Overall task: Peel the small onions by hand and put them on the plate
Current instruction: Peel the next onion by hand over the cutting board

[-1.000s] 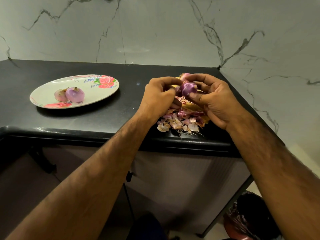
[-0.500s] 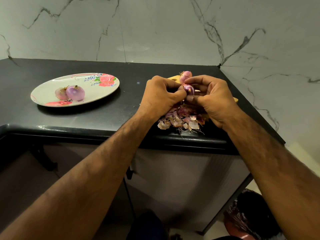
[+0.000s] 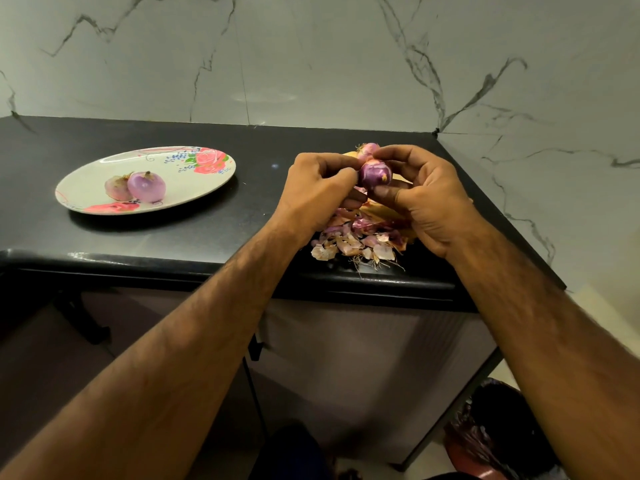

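While two peeled onions are sitting side by side and touching on the floral plate (image 3: 204, 174) at the left of the black countertop (image 3: 242, 216), the paler one (image 3: 117, 187) is lying partly behind the purple one (image 3: 147, 186), both toward the plate's left half. Moving right across bare counter, the left hand (image 3: 317, 192) is curling in from the left, its fingertips (image 3: 349, 174) pinching together against the left side of a small purple onion (image 3: 375, 174). That onion is being held up off the counter between both hands, glossy and mostly bare of skin, with a pale spot on its right face. Beneath it a heap of onion skins (image 3: 360, 240) is lying near the counter's front edge, pink and papery, with dry root threads trailing forward. Just behind the held onion, another onion (image 3: 367, 149) with its skin on is peeking over the knuckles. Farther right, the right hand (image 3: 429, 202) is cupping the held onion from the right, thumb (image 3: 386, 192) pressing under it and fingers closing over its top. Marble-patterned wall (image 3: 346, 64) is rising behind the counter.
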